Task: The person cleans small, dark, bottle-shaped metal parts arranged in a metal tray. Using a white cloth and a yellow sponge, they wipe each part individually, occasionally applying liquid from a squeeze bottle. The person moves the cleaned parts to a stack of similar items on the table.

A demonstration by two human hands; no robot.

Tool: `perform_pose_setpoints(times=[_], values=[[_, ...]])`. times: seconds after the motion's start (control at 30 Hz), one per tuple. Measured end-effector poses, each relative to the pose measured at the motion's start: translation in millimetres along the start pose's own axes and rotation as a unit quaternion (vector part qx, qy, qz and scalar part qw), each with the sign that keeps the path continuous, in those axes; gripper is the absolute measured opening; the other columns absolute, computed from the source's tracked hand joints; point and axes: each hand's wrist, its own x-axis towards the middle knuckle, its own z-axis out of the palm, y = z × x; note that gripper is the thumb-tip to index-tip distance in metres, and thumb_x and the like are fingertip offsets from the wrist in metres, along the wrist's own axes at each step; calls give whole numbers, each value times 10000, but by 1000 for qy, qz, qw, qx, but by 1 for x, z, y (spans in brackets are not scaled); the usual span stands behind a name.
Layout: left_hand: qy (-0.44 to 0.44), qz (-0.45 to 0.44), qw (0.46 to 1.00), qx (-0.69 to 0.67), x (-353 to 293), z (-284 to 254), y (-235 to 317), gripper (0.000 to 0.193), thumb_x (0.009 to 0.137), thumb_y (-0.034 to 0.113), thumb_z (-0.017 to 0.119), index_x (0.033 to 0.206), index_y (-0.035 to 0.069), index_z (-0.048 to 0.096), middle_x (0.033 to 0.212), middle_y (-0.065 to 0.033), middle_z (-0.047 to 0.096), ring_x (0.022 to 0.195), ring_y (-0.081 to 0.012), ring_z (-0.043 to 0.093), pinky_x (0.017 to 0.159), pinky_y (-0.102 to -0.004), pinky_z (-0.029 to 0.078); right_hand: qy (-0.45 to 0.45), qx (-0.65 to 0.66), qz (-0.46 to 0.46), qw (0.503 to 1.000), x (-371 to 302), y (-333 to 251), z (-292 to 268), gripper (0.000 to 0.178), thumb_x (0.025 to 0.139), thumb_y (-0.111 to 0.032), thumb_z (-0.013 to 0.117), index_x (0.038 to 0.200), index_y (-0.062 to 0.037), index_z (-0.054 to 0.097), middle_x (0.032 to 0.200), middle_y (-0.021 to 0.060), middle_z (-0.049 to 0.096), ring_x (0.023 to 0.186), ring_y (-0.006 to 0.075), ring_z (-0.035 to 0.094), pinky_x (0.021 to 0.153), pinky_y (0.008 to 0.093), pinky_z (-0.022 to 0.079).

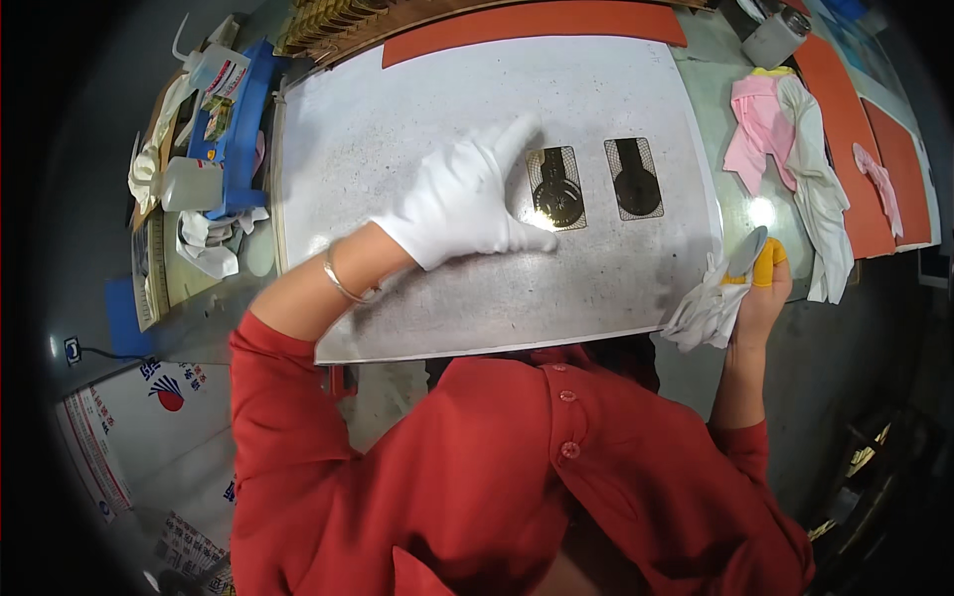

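My left hand (457,204), in a white glove, lies over the grey-white board (417,318) with thumb and fingers apart. Its fingertips are close to the left of two small rectangular plates (562,189), gold-edged with a dark round-and-bar pattern and a mesh ground. A similar dark plate (635,179) lies to the right of it. Beyond the board's right edge, my right hand (767,270), bare with yellow covers on its fingertips, is closed on a crumpled white cloth (704,310). A grey oval piece (747,252) shows beside those fingers; its hold is partly hidden.
At the left stand a blue tray (238,164) and plastic bottles (194,185). An orange strip (537,28) borders the board's far side, beside a stack of gold-coloured pieces (328,25). Pink cloth (760,124), white cloth (820,209) and a bottle (775,40) are at right.
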Motion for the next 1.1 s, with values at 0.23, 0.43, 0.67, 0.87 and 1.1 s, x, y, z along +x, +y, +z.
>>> perform_pose_setpoints(times=[0.23,0.43,0.67,0.87,1.1], values=[[107,-10,990,91,-3,49,9,780,546,300,724,1211,97,371,1042,-193,492,1006,-365,479,927,-489,337,-14,0,11,1000,0,-8,3,167,915,-177,505,923,-15,545,740,-18,513,607,42,446,510,194,386],[117,-50,988,85,-10,50,23,806,552,335,697,1238,67,370,1150,-199,450,1078,-356,440,950,-479,314,-18,-32,-14,999,2,-4,-1,166,918,-150,484,926,4,545,780,-11,517,701,57,453,621,198,386],[125,-62,990,-9,-15,46,30,746,554,221,696,1196,9,381,1117,-213,462,938,-374,522,793,-418,447,-32,-47,-37,998,4,7,-8,161,923,-135,462,941,7,535,824,1,525,728,64,463,644,204,393],[112,-4,993,43,-19,42,25,686,558,311,714,1089,-18,431,994,-199,515,849,-363,547,718,-424,460,-37,22,-18,999,1,5,-7,146,923,-153,475,923,-17,528,804,-6,518,707,59,468,637,203,398],[194,-32,973,123,5,-98,-62,594,611,392,688,978,7,424,789,-185,572,741,-332,574,672,-402,472,-9,-4,5,1000,0,-1,-5,158,925,-176,472,853,-39,504,761,-18,490,657,55,449,582,204,383]])
